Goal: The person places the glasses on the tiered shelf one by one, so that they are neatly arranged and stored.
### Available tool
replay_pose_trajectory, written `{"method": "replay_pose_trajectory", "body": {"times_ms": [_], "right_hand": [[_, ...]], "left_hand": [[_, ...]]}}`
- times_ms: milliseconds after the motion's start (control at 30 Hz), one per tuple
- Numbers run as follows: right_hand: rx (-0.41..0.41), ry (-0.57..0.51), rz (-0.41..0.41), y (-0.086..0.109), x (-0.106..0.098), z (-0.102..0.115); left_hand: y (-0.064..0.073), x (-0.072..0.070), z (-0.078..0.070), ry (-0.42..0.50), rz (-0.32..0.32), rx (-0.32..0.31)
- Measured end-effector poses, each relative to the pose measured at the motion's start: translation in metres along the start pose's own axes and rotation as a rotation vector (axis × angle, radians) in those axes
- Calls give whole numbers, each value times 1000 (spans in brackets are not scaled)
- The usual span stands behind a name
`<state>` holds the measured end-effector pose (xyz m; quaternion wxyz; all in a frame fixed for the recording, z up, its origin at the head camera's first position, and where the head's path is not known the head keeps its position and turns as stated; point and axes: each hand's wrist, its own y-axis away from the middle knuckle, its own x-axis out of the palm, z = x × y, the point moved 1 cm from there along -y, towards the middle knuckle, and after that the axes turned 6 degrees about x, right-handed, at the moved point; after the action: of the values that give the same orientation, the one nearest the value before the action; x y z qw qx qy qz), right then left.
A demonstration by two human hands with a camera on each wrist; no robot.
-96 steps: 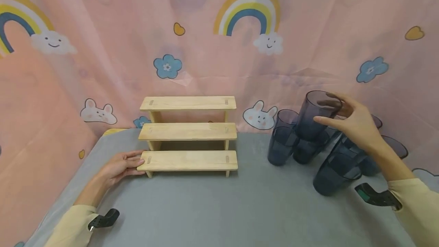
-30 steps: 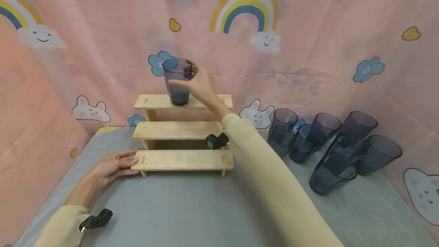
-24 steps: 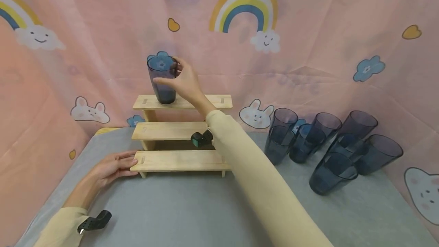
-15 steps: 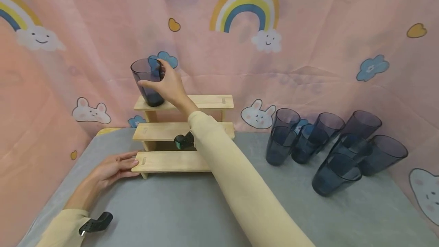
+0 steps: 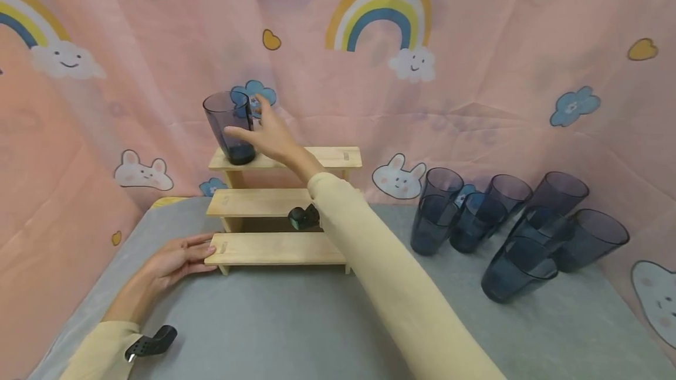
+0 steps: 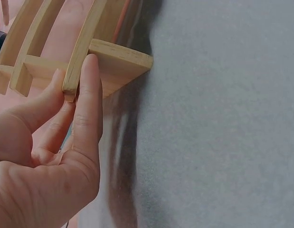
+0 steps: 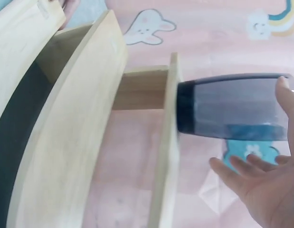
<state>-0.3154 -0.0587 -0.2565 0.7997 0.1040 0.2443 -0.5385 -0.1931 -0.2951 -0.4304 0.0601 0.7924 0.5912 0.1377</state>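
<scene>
A translucent blue-grey tumbler (image 5: 229, 128) stands upright at the left end of the top step of a three-tier wooden stand (image 5: 285, 201). My right hand (image 5: 271, 136) is just right of it, fingers spread. In the right wrist view a gap shows between the tumbler (image 7: 232, 108) and most fingers; whether the thumb still touches it I cannot tell. My left hand (image 5: 174, 263) pinches the left end of the lowest step, thumb on top and fingers beneath, as the left wrist view shows on the plank edge (image 6: 80, 57).
Several similar tumblers (image 5: 520, 274) stand close together on the grey cloth (image 5: 253, 327) to the right. Behind the stand hangs a pink printed curtain (image 5: 475, 28). My right sleeve (image 5: 391, 274) crosses in front of the stand's right side.
My right hand has carried the tumbler from the group on the right to the top step, slid it left, and now drawn back from it with fingers spread. The left hand stays put.
</scene>
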Motion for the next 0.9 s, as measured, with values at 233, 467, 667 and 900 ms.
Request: {"method": "replay_pose_trajectory", "body": {"times_ms": [233, 467, 667, 900], "right_hand": [[-25, -21, 21, 23, -26, -3], [-40, 14, 0, 53, -57, -13], [-71, 72, -39, 78, -85, -26], [-91, 143, -23, 109, -104, -52]], "left_hand": [[0, 0, 0, 4, -3, 8], [-1, 1, -2, 10, -1, 19], [-1, 0, -3, 10, -21, 17], [2, -1, 3, 7, -10, -5]]}}
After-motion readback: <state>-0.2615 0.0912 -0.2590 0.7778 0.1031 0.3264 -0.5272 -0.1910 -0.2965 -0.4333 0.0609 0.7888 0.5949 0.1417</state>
